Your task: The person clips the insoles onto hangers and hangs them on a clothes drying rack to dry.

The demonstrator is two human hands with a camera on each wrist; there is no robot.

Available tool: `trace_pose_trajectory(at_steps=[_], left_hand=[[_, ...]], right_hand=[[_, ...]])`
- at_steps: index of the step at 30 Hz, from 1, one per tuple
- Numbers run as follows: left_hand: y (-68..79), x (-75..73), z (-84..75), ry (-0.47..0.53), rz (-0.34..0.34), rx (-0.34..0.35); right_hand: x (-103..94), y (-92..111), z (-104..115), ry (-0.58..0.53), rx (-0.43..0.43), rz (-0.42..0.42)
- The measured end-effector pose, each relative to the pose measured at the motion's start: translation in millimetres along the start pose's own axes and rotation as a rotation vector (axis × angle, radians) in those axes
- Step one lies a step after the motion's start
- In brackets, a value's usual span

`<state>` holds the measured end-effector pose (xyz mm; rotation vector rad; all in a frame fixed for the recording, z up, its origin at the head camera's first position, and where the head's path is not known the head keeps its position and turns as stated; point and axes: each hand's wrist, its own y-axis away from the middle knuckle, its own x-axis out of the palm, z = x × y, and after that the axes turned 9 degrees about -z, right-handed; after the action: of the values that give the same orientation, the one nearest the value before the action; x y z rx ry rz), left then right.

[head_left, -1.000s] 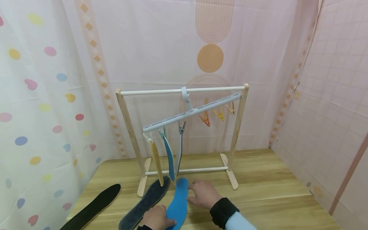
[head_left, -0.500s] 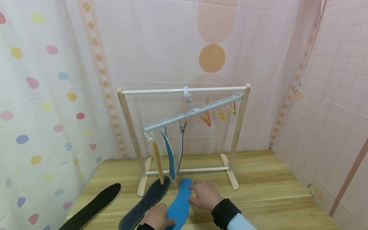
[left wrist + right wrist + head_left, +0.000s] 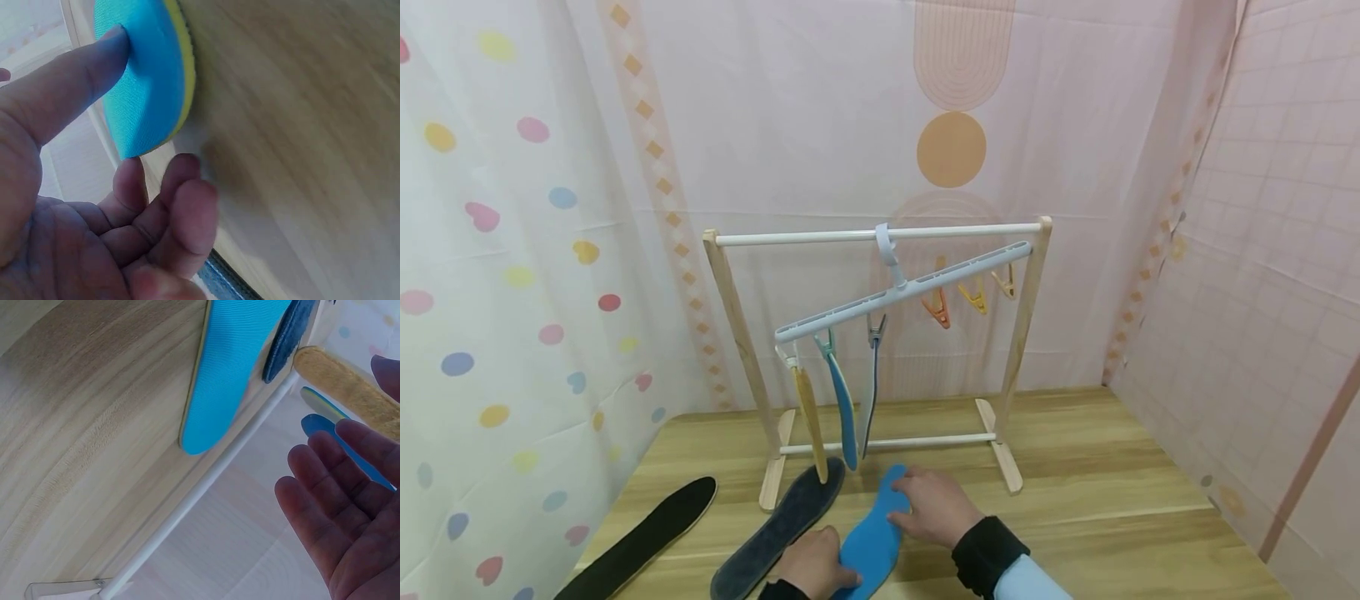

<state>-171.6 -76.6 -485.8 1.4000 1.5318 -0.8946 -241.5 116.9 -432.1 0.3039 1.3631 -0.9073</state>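
A blue insole (image 3: 872,537) with a yellow underside lies slantwise at the front of the table. My left hand (image 3: 812,562) holds its near end, the thumb on top and the fingers at its edge in the left wrist view (image 3: 150,81). My right hand (image 3: 936,504) is beside the far end with its fingers loosely extended; the right wrist view has those fingers (image 3: 319,512) apart from the insole. A dark grey insole (image 3: 775,533) lies just left of the blue one, partly behind my left hand. Farther left is a black insole (image 3: 640,537).
Behind stands a wooden rack (image 3: 737,333) with a tilted pale hanger (image 3: 850,312) on its bar. Clipped to the lower side are a tan insole (image 3: 808,425), a blue one (image 3: 842,417) and a thin grey one (image 3: 868,400). Orange (image 3: 937,310) and yellow clips (image 3: 973,296) hang at right.
The blue insole's far end has swung a little to the right, toward my right hand. My left hand has shifted slightly forward with the near end.
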Motion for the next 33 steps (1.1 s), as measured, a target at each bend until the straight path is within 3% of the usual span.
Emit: trace_pose_trajectory(at_steps=[12,19,33], left_hand=[[0.4,-0.1,-9.0,-0.006,0.002,0.006],[-2.5,-3.7,-9.1,0.059,0.002,0.026],[-15.7,-28.7,-10.8,0.224,-0.129,0.287]], right_hand=[[-1.6,1,-1,0.004,-0.005,-0.037],[-6.9,2,0,-0.014,0.008,-0.026],[-18.6,3,-3,-0.003,-0.025,-0.097]])
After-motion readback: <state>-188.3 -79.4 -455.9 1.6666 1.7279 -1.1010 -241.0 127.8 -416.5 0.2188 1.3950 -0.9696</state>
